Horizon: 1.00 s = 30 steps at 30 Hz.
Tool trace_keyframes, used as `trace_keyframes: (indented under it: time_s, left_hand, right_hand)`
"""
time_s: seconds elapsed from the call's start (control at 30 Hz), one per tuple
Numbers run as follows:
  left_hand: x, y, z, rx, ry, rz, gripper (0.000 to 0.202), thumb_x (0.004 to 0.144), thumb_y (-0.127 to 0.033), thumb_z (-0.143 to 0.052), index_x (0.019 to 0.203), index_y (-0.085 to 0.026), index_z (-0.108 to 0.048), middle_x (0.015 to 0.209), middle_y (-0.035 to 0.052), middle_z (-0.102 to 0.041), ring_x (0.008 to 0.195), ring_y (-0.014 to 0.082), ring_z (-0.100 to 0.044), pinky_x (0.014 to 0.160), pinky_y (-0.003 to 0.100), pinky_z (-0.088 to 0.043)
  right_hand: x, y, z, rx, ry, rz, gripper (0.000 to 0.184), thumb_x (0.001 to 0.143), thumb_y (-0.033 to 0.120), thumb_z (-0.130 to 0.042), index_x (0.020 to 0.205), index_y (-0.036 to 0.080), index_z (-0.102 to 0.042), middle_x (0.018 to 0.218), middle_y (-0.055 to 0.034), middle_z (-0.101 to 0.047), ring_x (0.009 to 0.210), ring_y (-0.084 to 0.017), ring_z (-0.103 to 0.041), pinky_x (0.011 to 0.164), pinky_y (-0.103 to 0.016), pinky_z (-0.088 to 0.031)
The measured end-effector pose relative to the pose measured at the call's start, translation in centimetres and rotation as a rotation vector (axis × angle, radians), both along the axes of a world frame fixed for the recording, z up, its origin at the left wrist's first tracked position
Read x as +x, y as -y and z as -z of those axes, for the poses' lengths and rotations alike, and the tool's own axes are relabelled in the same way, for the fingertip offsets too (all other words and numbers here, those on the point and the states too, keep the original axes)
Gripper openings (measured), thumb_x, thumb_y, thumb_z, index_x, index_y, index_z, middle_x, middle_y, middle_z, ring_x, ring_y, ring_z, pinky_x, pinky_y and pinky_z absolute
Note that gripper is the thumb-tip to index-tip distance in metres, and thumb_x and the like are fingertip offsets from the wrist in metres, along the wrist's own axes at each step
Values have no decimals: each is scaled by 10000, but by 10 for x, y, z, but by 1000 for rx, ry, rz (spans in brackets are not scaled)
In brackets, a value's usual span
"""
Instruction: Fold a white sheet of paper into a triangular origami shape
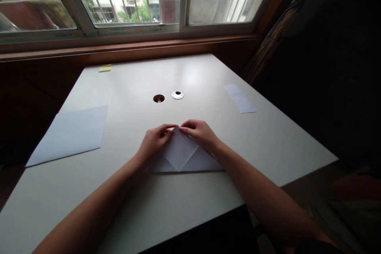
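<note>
A folded sheet of white paper (181, 150) lies in front of me on the white table (131, 99). Its top layer shows a diamond shape, with a wider triangular layer beneath whose straight edge faces me. My left hand (156, 138) pinches the paper's upper left side close to the far tip. From the other side, my right hand (199, 130) grips the same tip between thumb and fingers. Both sets of fingertips nearly meet there. Parts of the paper's left and right sides are hidden under my hands.
At the left lies a stack of white paper (76, 133). A smaller white strip of paper (240, 98) is on the right. Beyond my hands are a round hole (158, 98) and a silver grommet cover (177, 95). Yellow sticky notes (105, 68) sit by the far edge, below the window.
</note>
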State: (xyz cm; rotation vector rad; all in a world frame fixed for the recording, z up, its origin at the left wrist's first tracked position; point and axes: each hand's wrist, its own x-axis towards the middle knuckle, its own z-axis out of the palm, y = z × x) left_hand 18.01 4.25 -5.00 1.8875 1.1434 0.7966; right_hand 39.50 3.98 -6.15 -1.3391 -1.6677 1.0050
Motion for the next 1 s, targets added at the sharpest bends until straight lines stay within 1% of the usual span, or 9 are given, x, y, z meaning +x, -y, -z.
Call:
trace_keyframes:
  time_s: [0.13,0.3,0.53,0.6,0.77,0.9,1.0]
  left_hand:
    - [1,0,-1,8,-5,-7,303,903,-317,-563,1167,-271,-705,953,9,-761,863,178,-703,733,232,-502]
    - [0,0,2,19,11,8,305,905,-322,-570,1175,-277,-705,1017,11,-762,931,188,-706,790,245,-513]
    - [1,0,2,-26,50,52,316,893,-333,-582,1176,-264,-705,1064,25,-754,970,204,-702,835,267,-528]
    - [2,0,1,-41,51,55,325,890,-345,-578,1175,-254,-704,1058,35,-754,963,212,-701,830,275,-533]
    - [1,1,-1,-67,34,46,350,885,-388,-576,1185,-251,-691,973,40,-758,866,203,-700,759,269,-532]
    - [-3,0,-2,-99,54,-12,390,864,-416,-603,1209,-248,-670,938,47,-753,831,198,-693,705,261,-522]
    - [-9,-7,0,-122,87,-98,430,837,-441,-631,1213,-233,-660,933,57,-750,842,209,-692,697,270,-517]
  right_hand:
    - [0,0,-1,-27,-42,-8,243,813,413,-676,869,188,-748,831,-33,-740,802,-190,-661,711,-271,-457]
    - [0,0,-2,-62,-100,0,276,786,437,-698,853,173,-744,821,-39,-734,789,-189,-648,706,-271,-454]
    - [2,-1,-2,-64,-102,-12,304,788,461,-689,856,170,-745,812,-40,-728,781,-187,-643,707,-274,-450]
    - [2,-1,-2,-61,-91,-20,301,792,461,-685,852,173,-744,811,-37,-726,784,-188,-644,707,-275,-451]
    - [1,0,-4,-53,-58,-19,296,791,462,-679,841,178,-745,803,-34,-729,783,-190,-648,702,-280,-462]
    - [5,-1,-6,-42,-47,-18,272,802,439,-677,864,180,-732,807,-33,-728,773,-180,-656,707,-280,-480]
    - [11,-2,-8,33,18,26,247,826,418,-673,926,197,-719,855,-38,-729,781,-178,-662,721,-290,-497]
